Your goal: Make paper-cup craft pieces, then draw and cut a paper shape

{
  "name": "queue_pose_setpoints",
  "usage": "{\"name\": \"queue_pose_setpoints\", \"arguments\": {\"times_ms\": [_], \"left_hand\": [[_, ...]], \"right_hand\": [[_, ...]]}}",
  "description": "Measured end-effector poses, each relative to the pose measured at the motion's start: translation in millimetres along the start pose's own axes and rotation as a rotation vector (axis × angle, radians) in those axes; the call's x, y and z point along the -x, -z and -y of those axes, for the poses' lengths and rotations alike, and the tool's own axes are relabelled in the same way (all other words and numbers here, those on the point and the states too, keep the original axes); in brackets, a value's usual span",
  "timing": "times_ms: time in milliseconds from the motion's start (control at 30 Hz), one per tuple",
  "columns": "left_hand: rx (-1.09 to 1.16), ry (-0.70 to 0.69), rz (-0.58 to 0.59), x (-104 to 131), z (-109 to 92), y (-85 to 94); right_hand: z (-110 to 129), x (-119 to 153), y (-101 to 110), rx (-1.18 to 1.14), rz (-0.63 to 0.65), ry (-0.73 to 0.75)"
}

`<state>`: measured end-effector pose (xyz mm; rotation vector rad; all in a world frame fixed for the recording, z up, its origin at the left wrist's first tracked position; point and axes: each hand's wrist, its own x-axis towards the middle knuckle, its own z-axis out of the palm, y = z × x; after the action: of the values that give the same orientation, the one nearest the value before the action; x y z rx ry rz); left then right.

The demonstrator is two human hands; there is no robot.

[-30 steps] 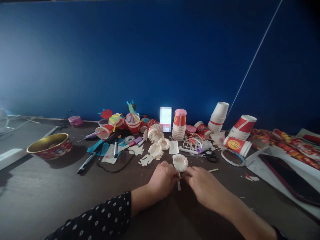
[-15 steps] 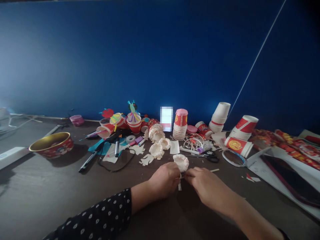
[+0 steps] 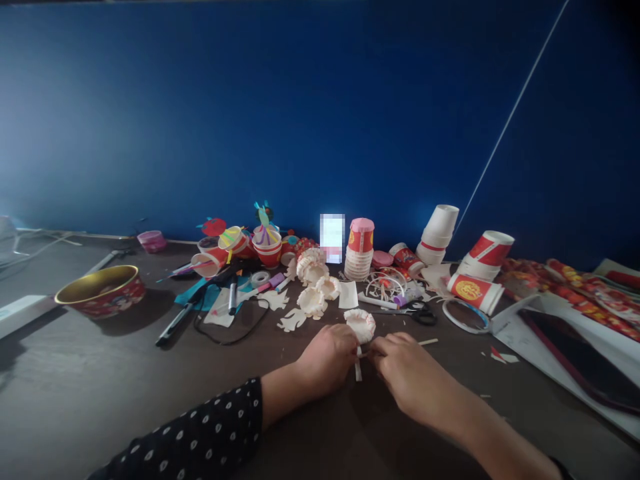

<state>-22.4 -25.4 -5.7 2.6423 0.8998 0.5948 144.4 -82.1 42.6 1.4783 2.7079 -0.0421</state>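
In the head view, a gold-lined bowl (image 3: 103, 303) is set at the left of the surface (image 3: 165, 393); its contents cannot be made out. Coloured strips (image 3: 266, 236) are seen in an upright red cup (image 3: 268, 257). Nested white cups (image 3: 357, 265) are topped by a red cup with a pink lid (image 3: 362, 223). A phone (image 3: 575, 353) is carried in a white tray (image 3: 513, 333) at the right. A paper strip (image 3: 358, 371) is pinched in the closed fingers of the left hand (image 3: 327, 357), just below a scalloped paper piece (image 3: 360, 325). The right hand's (image 3: 405, 367) fingers are bunched beside it; whether anything is gripped there cannot be told.
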Motion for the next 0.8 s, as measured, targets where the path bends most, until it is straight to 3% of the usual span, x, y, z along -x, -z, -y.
{"name": "queue_pose_setpoints", "arguments": {"times_ms": [167, 800], "left_hand": [[-0.088, 0.021, 0.058, 0.9, -4.3, 2.3], [-0.117, -0.002, 0.040, 3.0, 1.3, -2.6]], "right_hand": [[6.0, 2.8, 1.5, 0.005, 0.013, -0.062], [14.0, -2.7, -3.1, 0.081, 0.016, -0.074]]}}
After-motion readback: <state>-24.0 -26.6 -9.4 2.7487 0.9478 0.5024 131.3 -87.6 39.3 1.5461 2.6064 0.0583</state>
